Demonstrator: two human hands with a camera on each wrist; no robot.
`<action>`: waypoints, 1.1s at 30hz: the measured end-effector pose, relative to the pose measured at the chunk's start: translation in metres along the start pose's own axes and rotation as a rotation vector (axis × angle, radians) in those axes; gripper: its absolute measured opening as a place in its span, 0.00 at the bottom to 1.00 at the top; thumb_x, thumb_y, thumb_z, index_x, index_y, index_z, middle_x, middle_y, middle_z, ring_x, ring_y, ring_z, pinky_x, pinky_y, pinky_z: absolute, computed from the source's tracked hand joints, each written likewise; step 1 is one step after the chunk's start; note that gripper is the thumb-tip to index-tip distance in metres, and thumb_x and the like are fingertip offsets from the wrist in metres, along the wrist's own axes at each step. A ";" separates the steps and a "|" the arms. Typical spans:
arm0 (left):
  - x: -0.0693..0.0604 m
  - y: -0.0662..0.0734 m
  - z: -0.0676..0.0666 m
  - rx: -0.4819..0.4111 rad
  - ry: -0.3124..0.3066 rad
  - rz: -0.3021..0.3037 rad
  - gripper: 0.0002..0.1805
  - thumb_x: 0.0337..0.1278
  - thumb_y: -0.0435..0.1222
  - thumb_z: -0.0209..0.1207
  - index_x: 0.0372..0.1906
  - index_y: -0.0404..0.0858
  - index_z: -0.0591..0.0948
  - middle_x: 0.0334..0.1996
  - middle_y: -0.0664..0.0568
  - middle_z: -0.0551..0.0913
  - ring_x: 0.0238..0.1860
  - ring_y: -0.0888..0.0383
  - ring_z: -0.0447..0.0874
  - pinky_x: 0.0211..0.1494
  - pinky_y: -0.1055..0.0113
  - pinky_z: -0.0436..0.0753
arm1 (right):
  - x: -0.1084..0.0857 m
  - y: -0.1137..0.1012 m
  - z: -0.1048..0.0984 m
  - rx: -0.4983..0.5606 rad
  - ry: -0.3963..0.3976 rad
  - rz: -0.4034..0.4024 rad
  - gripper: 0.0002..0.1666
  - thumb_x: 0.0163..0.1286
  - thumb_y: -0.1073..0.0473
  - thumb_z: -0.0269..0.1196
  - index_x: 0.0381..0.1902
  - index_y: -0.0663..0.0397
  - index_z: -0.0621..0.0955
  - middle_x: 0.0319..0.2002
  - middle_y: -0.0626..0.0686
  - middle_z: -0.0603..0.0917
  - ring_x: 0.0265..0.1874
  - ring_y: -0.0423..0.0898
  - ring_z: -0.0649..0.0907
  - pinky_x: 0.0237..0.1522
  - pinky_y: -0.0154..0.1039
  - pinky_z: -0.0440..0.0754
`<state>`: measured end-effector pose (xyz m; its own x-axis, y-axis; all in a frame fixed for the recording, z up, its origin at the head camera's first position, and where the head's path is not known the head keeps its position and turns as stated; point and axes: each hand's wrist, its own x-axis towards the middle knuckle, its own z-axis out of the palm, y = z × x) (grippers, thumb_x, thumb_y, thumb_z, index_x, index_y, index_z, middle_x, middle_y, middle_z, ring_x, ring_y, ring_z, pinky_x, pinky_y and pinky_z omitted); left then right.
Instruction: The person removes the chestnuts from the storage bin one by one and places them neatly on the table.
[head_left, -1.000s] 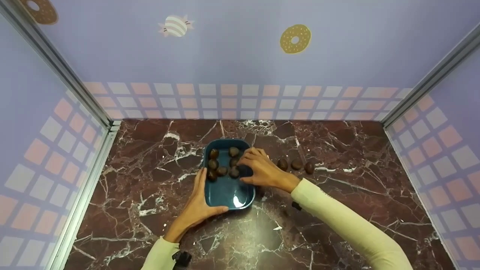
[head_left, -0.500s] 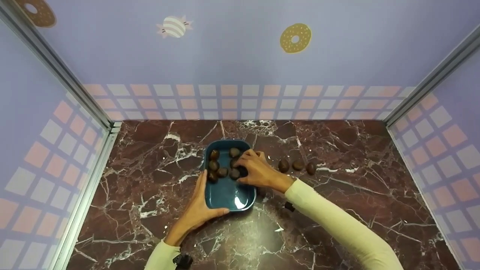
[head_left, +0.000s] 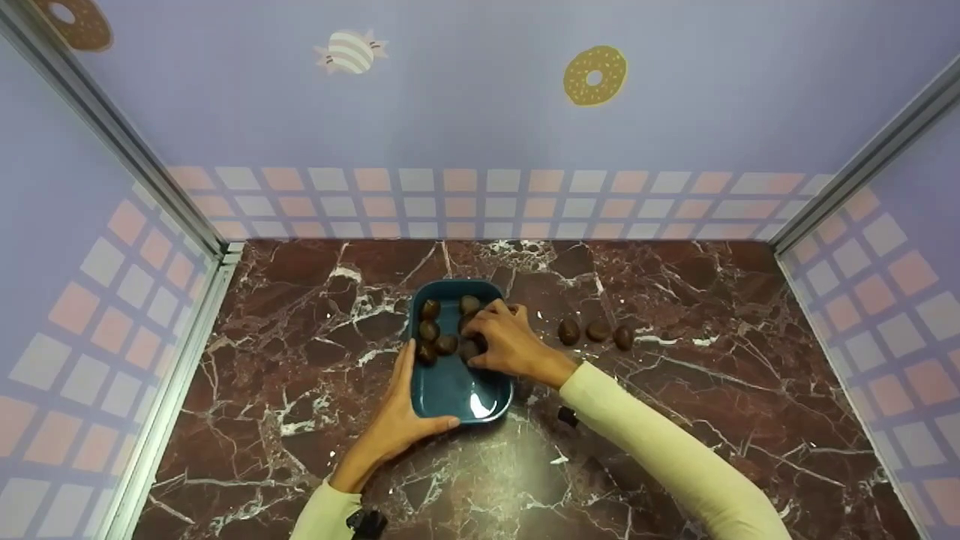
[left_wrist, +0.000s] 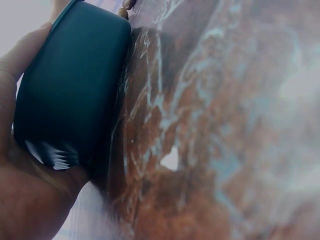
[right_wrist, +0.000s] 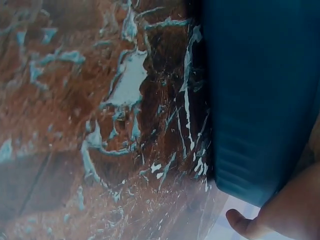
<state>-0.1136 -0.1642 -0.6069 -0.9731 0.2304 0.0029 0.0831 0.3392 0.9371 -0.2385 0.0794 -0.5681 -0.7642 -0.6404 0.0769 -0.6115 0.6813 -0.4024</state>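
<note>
A blue-green rectangular dish (head_left: 450,390) stands on the table with several brown chestnuts (head_left: 429,330) in its far half. Along the dish's left side lie the straight fingers of my left hand (head_left: 401,412), its thumb stretched along the near end. The left wrist view shows this hand (left_wrist: 30,195) against the dish's outer wall (left_wrist: 75,75). My right hand (head_left: 510,341) reaches over the right rim. Its curled fingers and thumb close around a chestnut (head_left: 470,351) in the right column and partly cover its neighbours. The right wrist view shows the dish wall (right_wrist: 260,100), not the grasp.
Three loose chestnuts (head_left: 598,330) lie in a row on the table, right of the dish. The dark red marbled tabletop (head_left: 300,337) meets a lilac back wall (head_left: 480,112). Side panels stand at left and right.
My right hand has shifted slightly left over the dish, its fingers and thumb closing further over the right column of chestnuts. The left hand stays at the dish.
</note>
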 end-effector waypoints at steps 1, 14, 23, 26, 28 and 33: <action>0.000 0.000 0.000 -0.001 0.001 0.001 0.82 0.45 0.48 0.88 0.92 0.41 0.38 0.89 0.32 0.34 0.89 0.33 0.35 0.85 0.31 0.47 | 0.000 0.000 0.000 -0.007 -0.001 -0.002 0.26 0.58 0.48 0.85 0.54 0.47 0.93 0.55 0.50 0.91 0.61 0.55 0.77 0.65 0.72 0.67; 0.003 -0.001 0.000 -0.023 0.010 0.019 0.83 0.45 0.46 0.89 0.91 0.39 0.37 0.89 0.32 0.34 0.89 0.33 0.35 0.86 0.32 0.45 | -0.001 -0.003 0.000 -0.105 0.006 -0.006 0.23 0.59 0.49 0.85 0.49 0.48 0.92 0.48 0.53 0.90 0.54 0.56 0.78 0.59 0.70 0.73; 0.001 -0.003 0.002 -0.030 0.008 0.016 0.82 0.46 0.46 0.88 0.92 0.39 0.37 0.89 0.32 0.32 0.88 0.32 0.34 0.85 0.28 0.44 | -0.020 -0.007 -0.004 -0.051 0.036 -0.025 0.27 0.63 0.47 0.83 0.56 0.49 0.88 0.56 0.51 0.91 0.61 0.53 0.78 0.69 0.69 0.69; 0.001 -0.002 0.001 -0.043 0.000 0.005 0.81 0.48 0.45 0.87 0.92 0.41 0.36 0.90 0.34 0.31 0.89 0.32 0.33 0.84 0.27 0.44 | -0.029 -0.010 -0.007 0.010 0.073 -0.034 0.28 0.63 0.49 0.83 0.56 0.50 0.85 0.55 0.51 0.91 0.60 0.53 0.79 0.72 0.67 0.68; 0.001 -0.002 0.001 -0.048 -0.002 0.000 0.81 0.48 0.45 0.87 0.92 0.42 0.36 0.90 0.35 0.30 0.89 0.33 0.32 0.84 0.27 0.44 | -0.036 -0.011 -0.010 0.040 0.099 -0.045 0.29 0.63 0.50 0.84 0.56 0.50 0.83 0.54 0.51 0.91 0.60 0.53 0.79 0.72 0.66 0.68; 0.001 -0.003 0.002 -0.053 0.002 -0.008 0.81 0.48 0.45 0.87 0.92 0.43 0.36 0.90 0.37 0.30 0.89 0.35 0.31 0.85 0.27 0.44 | -0.053 -0.009 -0.016 0.095 0.139 -0.069 0.27 0.63 0.52 0.84 0.55 0.50 0.83 0.53 0.51 0.89 0.58 0.52 0.79 0.72 0.66 0.68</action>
<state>-0.1145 -0.1633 -0.6099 -0.9740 0.2264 -0.0041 0.0639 0.2920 0.9543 -0.1957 0.1126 -0.5534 -0.7461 -0.6249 0.2299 -0.6463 0.5964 -0.4761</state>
